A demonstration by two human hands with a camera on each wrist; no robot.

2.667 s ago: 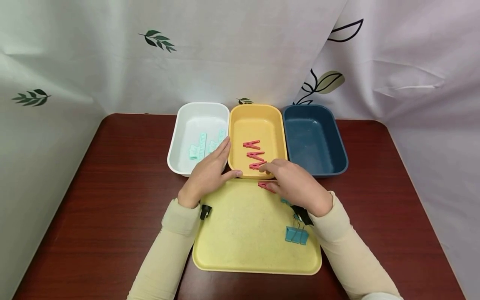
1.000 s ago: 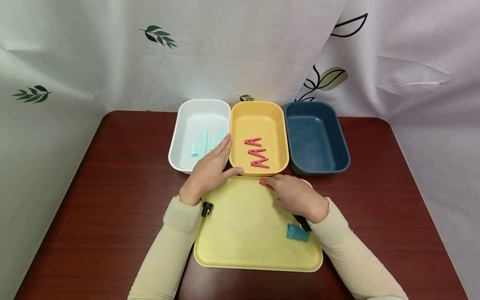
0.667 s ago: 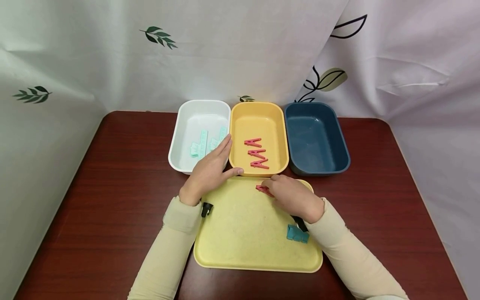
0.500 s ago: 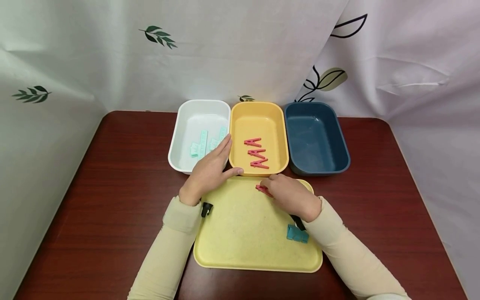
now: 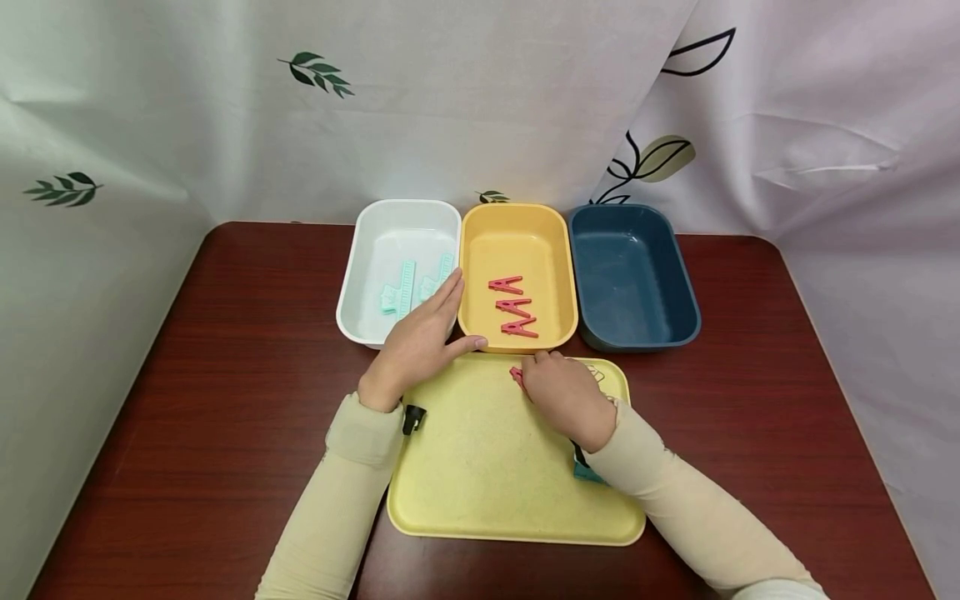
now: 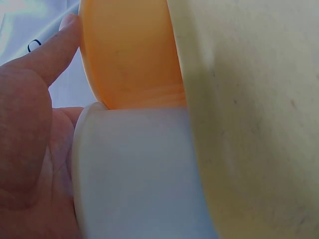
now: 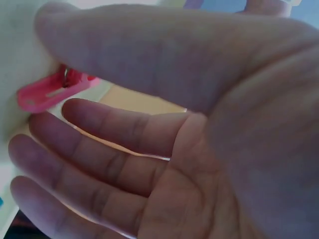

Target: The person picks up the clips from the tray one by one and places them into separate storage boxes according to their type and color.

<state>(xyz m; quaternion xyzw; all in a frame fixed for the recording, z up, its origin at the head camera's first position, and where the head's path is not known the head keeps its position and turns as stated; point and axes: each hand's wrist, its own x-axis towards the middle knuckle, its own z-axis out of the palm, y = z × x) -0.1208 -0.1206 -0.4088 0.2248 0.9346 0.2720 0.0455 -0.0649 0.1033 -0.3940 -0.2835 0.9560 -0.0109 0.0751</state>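
In the head view my left hand (image 5: 416, 350) lies with straight fingers along the meeting rims of the white bin (image 5: 352, 287) and the yellow bin (image 5: 517, 343); its thumb touches the yellow one's front rim. My right hand (image 5: 566, 396) is low over the far part of the pale yellow tray (image 5: 495, 467). A red clothespin (image 5: 517, 376) shows at its fingertips. The right wrist view has that clothespin (image 7: 55, 92) between the thumb and index fingertip, partly behind the thumb, with those two digits apart and the other fingers loosely extended.
Three red clothespins (image 5: 513, 307) lie in the yellow bin, two mint clips (image 5: 406, 287) in the white one. A dark blue bin (image 5: 633, 283) stands at right. A teal binder clip (image 5: 587, 472) is partly under the right sleeve; wire handles (image 5: 596, 373) show beyond the right hand.
My right hand has withdrawn from the yellow bin's front edge and shifted left and nearer over the tray. The red clothespin has shifted slightly left and turned. My left hand has stayed put.
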